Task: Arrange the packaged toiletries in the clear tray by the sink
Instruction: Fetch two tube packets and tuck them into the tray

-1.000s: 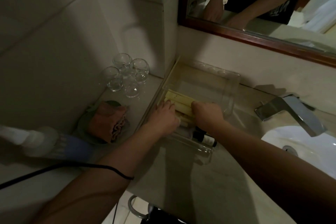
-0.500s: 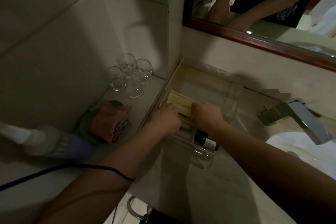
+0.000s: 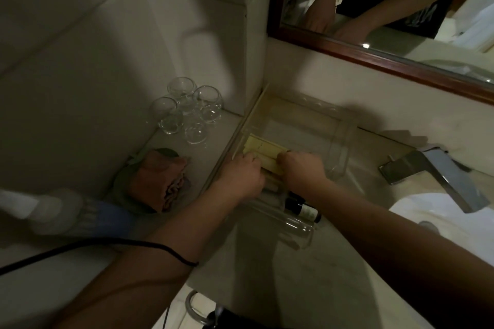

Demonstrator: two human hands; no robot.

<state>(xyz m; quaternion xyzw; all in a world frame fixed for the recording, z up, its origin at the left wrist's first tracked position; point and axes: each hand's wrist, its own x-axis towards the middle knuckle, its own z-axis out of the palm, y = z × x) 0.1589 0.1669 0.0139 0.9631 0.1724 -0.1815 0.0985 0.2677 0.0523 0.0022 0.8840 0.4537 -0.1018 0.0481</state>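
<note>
Far left: blurred white and blue hair dryer [image 3: 66, 211] with black cord [image 3: 107, 244] across the left forearm; folded pink cloth [image 3: 160, 179] on a dark green dish [image 3: 125, 195]; four clear round glasses [image 3: 187, 112] clustered in the tiled corner. Centre: clear tray [image 3: 339, 141] on the counter against the wall, beside the sink; inside it, pale yellow packaged toiletries [image 3: 263, 149] lying flat side by side at its left; left hand [image 3: 240, 176] and right hand [image 3: 302, 169] both knuckles-up over the packets, fingers curled down onto them, grip hidden, cannot tell whether closed around one; small dark bottle [image 3: 303, 208] lying at the tray's near end. Right: chrome faucet [image 3: 433, 176] above the white sink basin [image 3: 438, 211]; wood-framed mirror [image 3: 374, 56] above.
</note>
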